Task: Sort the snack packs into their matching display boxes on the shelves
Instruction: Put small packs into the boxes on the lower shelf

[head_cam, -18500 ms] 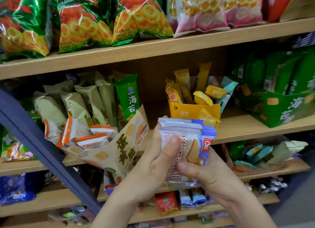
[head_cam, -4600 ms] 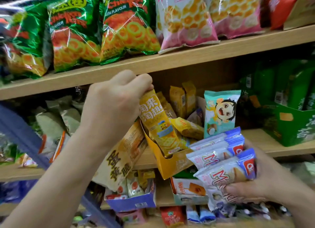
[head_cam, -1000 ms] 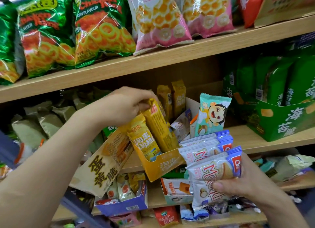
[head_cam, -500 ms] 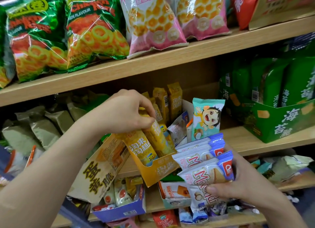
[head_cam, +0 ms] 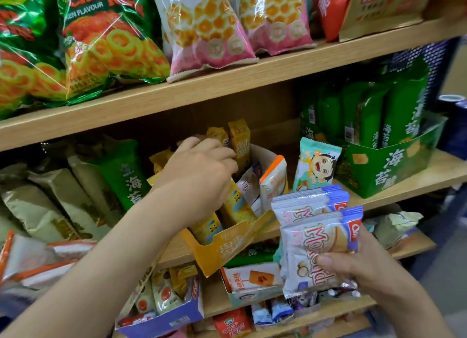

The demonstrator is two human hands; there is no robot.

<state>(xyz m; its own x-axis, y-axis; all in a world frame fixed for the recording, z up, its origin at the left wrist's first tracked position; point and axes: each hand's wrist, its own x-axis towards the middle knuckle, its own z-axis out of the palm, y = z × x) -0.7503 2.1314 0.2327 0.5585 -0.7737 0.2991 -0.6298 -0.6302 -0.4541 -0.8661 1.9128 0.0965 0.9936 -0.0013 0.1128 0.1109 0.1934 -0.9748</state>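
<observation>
Since 0.5 s ago, left hand [head_cam: 199, 171] has moved deeper into the yellow box [head_cam: 222, 249], fingers [head_cam: 225, 158] curled among yellow packs [head_cam: 235, 206]; grip cannot be told. Right hand [head_cam: 366, 269] clamps the blue-white packs [head_cam: 316, 236], unsorted, beside the box front.

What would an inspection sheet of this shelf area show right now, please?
Surface: wooden middle shelf, crowded with display boxes.
Job's things: yellow display box tilted forward, holding yellow packs; blue-and-white packs stacked in hand.
Clutter: orange-edged white pack in the yellow box; teal cartoon pack beside it.
Grippers: left hand in the yellow box, grip unclear; right hand holds the blue-and-white packs.
Cables: nothing seen.
Surroundings: green seaweed box at right; ring-snack bags on the shelf above.
</observation>
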